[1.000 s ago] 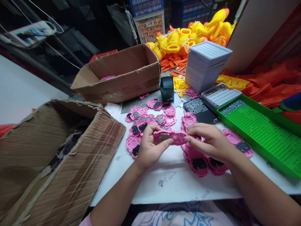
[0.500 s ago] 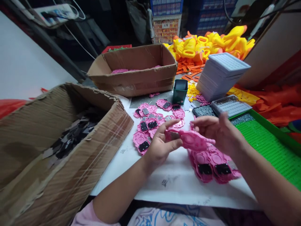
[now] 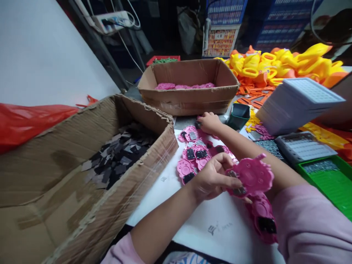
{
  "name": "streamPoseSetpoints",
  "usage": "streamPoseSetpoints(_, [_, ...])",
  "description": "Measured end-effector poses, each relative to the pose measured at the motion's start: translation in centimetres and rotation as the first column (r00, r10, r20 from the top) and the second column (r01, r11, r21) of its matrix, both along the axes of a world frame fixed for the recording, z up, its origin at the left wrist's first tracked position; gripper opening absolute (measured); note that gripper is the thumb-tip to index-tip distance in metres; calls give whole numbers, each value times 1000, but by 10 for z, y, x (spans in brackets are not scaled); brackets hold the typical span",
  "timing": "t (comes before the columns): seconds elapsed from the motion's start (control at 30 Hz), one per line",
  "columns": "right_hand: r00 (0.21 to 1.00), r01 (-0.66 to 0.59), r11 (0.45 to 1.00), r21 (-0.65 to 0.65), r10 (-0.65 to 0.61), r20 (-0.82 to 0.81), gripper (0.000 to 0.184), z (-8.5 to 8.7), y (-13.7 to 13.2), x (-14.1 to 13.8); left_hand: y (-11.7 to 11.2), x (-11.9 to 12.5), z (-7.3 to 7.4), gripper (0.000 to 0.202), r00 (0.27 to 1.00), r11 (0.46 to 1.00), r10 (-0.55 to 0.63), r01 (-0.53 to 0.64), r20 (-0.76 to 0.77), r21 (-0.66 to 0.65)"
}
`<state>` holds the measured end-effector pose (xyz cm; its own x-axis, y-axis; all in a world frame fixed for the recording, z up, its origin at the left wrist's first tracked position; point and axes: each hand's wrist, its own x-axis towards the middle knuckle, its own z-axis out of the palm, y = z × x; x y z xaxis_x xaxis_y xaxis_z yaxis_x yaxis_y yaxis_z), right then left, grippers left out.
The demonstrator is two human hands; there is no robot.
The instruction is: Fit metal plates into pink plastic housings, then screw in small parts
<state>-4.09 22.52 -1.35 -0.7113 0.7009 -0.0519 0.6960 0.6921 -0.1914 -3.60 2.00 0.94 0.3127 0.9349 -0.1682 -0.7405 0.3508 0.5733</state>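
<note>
My left hand (image 3: pixel 216 176) pinches a pink plastic toy shell (image 3: pixel 255 175) by its edge, thumb over the shiny metal-like plates on it. The shell is held tilted above the table. My right hand (image 3: pixel 209 123) is stretched forward to the far end of the pink pile, just before the rear cardboard box. Its fingers are curled at a dark and pink bit, and what they grip is mostly hidden. Several pink shells (image 3: pixel 185 168) with black or silver plates lie in the pile between my hands. More shells (image 3: pixel 261 209) lie under my right arm.
A large cardboard box (image 3: pixel 143 194) with dark flat pieces stands left. The rear cardboard box (image 3: pixel 189 101) holds pink parts. A dark green cup (image 3: pixel 238 115), a stack of pale trays (image 3: pixel 299 106), a green tray (image 3: pixel 324 190) and yellow toys (image 3: pixel 275 64) stand right.
My right hand has gone from beside the held shell to the far end of the pile. The left hand still holds the shell, now turned more face-on. The view has swung left.
</note>
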Motion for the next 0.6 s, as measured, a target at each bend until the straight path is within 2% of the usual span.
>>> streamPoseSetpoints(0.17, [999, 4, 999, 43, -6, 46, 37, -12, 9, -10, -2, 1, 4, 63, 999, 998, 39, -40, 34, 39])
streamPoseSetpoints(0.33, [996, -30, 997, 64, 35, -81, 28, -8, 8, 2, -4, 5, 0, 43, 998, 991, -50, 44, 45, 125])
streamPoseSetpoints(0.47, [955, -41, 996, 77, 62, -291, 23, 12, -4, 33, -4, 8, 0, 37, 997, 984, -56, 47, 51, 169])
streamPoseSetpoints(0.53, [920, -22, 996, 86, 54, -387, 21, 24, -20, 59, -5, 9, 0, 37, 997, 980, -59, 49, 45, 192])
streamPoseSetpoints(0.6, [859, 11, 1000, 26, 4, -512, 22, 35, -42, 91, -7, 11, 0, 38, 998, 979, -64, 59, 20, 194])
